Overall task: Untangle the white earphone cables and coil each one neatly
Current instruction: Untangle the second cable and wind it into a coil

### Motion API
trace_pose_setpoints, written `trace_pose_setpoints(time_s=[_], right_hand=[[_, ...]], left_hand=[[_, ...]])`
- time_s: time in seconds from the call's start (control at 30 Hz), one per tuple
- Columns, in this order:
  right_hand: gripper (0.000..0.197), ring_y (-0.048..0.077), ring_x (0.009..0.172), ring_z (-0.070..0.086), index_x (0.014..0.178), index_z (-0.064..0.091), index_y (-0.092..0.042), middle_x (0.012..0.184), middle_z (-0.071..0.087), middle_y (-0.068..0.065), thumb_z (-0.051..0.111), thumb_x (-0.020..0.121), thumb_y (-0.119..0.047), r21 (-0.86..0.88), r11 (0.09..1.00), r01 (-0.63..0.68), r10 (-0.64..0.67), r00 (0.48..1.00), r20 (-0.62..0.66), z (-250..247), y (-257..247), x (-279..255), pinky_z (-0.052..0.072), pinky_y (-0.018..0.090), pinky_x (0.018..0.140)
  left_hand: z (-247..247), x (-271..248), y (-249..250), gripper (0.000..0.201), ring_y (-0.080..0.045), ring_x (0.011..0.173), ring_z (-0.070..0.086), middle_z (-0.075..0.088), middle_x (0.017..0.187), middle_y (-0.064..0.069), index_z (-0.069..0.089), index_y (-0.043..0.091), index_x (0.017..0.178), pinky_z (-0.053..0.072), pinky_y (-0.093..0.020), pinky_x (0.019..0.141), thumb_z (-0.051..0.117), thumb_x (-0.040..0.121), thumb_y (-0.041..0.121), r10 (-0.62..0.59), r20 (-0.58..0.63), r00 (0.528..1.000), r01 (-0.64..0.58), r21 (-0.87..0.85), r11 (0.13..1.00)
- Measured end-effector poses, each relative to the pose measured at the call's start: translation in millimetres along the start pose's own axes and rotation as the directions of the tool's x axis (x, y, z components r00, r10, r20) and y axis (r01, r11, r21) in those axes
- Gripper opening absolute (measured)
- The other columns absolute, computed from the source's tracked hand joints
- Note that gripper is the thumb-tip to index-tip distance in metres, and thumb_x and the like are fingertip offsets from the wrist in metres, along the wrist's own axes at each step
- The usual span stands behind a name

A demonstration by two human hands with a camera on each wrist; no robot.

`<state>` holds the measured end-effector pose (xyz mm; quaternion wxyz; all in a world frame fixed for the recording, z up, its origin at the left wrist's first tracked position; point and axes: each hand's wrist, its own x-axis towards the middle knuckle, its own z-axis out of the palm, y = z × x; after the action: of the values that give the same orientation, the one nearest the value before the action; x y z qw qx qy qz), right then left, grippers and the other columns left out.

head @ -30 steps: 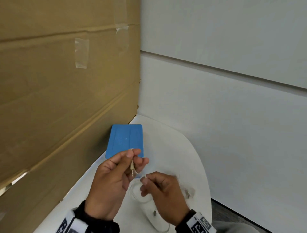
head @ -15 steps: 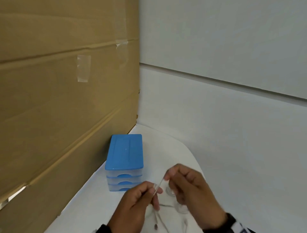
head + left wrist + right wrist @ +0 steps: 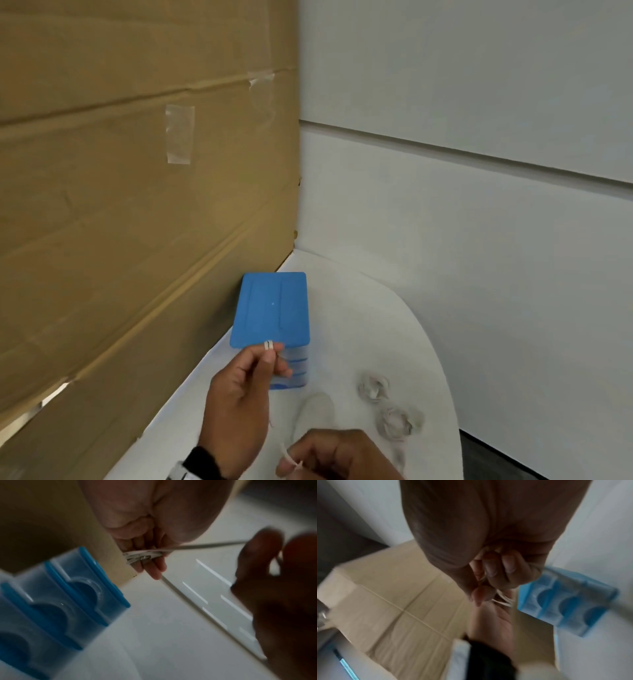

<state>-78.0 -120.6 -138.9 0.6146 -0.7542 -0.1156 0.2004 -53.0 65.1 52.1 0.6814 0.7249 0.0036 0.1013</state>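
My left hand [image 3: 265,356] is raised in front of the blue box and pinches a small bundle of white earphone cable [image 3: 269,346] between thumb and fingers; the left wrist view shows cable loops [image 3: 142,556] wrapped at the fingertips and a taut strand [image 3: 205,546] running toward the other hand. My right hand [image 3: 308,462] is low at the frame's bottom edge and pinches the same cable [image 3: 291,460], its fingers curled round strands [image 3: 503,600]. Two coiled earphone bundles lie on the table, one [image 3: 374,389] farther and one [image 3: 395,423] nearer.
A small blue-lidded drawer box [image 3: 272,308] stands on the round white table [image 3: 359,308] against a large cardboard panel [image 3: 137,205] at left. White walls close the corner behind; the table's curved edge [image 3: 445,394] drops off at right.
The left hand has risen up to the blue box with cable wound at its fingertips. The right hand has dropped low toward me, drawing the strand taut. Coiled bundles now show on the table.
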Motion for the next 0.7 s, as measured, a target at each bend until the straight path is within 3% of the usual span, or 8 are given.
trace_pose_setpoints(time_s=[0.07,0.13,0.23,0.3,0.43,0.53,0.63,0.7], right_hand=[[0.030,0.003,0.053,0.054,0.077,0.071,-0.023,0.057,0.062,-0.006,0.064,0.081,-0.052,0.049,0.996,0.080,-0.076,0.995,-0.062,-22,-142,-59,0.038,0.010,0.054],[0.016,0.004,0.047,0.044,0.076,0.071,-0.017,0.053,0.056,-0.004,0.064,0.088,-0.025,0.098,0.979,0.177,-0.145,0.952,-0.269,-39,-244,-55,0.035,0.013,0.051],[0.019,0.005,0.051,0.043,0.074,0.070,-0.012,0.053,0.053,-0.007,0.063,0.091,-0.008,-0.061,0.974,0.216,-0.220,0.862,-0.456,-57,-217,-21,0.037,0.017,0.053],[0.020,0.005,0.051,0.043,0.070,0.069,-0.014,0.054,0.052,-0.008,0.067,0.089,-0.008,-0.050,0.988,0.149,-0.153,0.845,-0.513,-54,-193,-7,0.038,0.020,0.055],[0.014,0.003,0.044,0.042,0.076,0.073,-0.010,0.048,0.051,-0.007,0.068,0.089,-0.007,0.044,0.998,0.048,-0.030,0.938,-0.346,-30,-160,-19,0.035,0.015,0.048],[0.005,0.009,0.044,0.037,0.083,0.074,-0.021,0.048,0.048,-0.005,0.074,0.085,-0.016,0.091,0.996,-0.005,0.026,0.972,-0.234,-9,-149,-37,0.031,0.019,0.047],[0.006,0.009,0.049,0.033,0.089,0.073,-0.022,0.052,0.046,-0.010,0.067,0.089,-0.024,0.042,0.996,0.078,-0.067,0.970,-0.233,1,-151,-48,0.030,0.024,0.052],[0.013,0.002,0.051,0.039,0.087,0.072,-0.017,0.055,0.051,-0.015,0.062,0.095,-0.020,-0.055,0.991,0.122,-0.129,0.978,-0.165,5,-162,-55,0.033,0.018,0.056]], left_hand=[[1,-4,-5,0.030,-0.015,0.070,0.063,0.066,0.070,-0.002,0.068,0.026,0.078,0.050,-0.018,0.067,0.050,0.095,0.043,0.021,0.148,0.989,-0.043,0.145,0.989],[4,-8,-2,0.039,-0.014,0.063,0.060,0.064,0.067,-0.005,0.069,0.025,0.076,0.049,-0.023,0.067,0.048,0.092,0.054,-0.034,0.282,0.959,0.000,0.119,0.993],[13,-15,19,0.037,-0.015,0.058,0.056,0.061,0.061,-0.005,0.072,0.019,0.075,0.048,-0.026,0.066,0.052,0.091,0.046,-0.132,0.400,0.907,0.143,0.004,0.990],[17,-17,33,0.033,-0.017,0.053,0.053,0.056,0.057,-0.009,0.073,0.014,0.071,0.049,-0.029,0.064,0.059,0.090,0.037,-0.163,0.349,0.923,0.243,-0.200,0.949],[11,-9,48,0.028,-0.014,0.049,0.050,0.052,0.057,-0.004,0.072,0.007,0.074,0.057,-0.027,0.065,0.054,0.089,0.024,-0.199,0.181,0.963,0.269,-0.599,0.755],[-2,6,43,0.028,-0.012,0.057,0.063,0.060,0.064,-0.002,0.066,0.004,0.091,0.058,-0.029,0.081,0.047,0.093,0.024,-0.256,0.130,0.958,0.262,-0.761,0.593],[-8,16,22,0.026,-0.014,0.076,0.072,0.071,0.080,-0.005,0.065,0.004,0.102,0.057,-0.028,0.084,0.045,0.097,0.020,-0.301,0.045,0.952,0.231,-0.751,0.618],[-4,13,3,0.025,-0.017,0.083,0.073,0.073,0.085,-0.006,0.065,0.006,0.102,0.058,-0.026,0.081,0.043,0.099,0.017,-0.297,0.001,0.955,0.230,-0.637,0.736]])
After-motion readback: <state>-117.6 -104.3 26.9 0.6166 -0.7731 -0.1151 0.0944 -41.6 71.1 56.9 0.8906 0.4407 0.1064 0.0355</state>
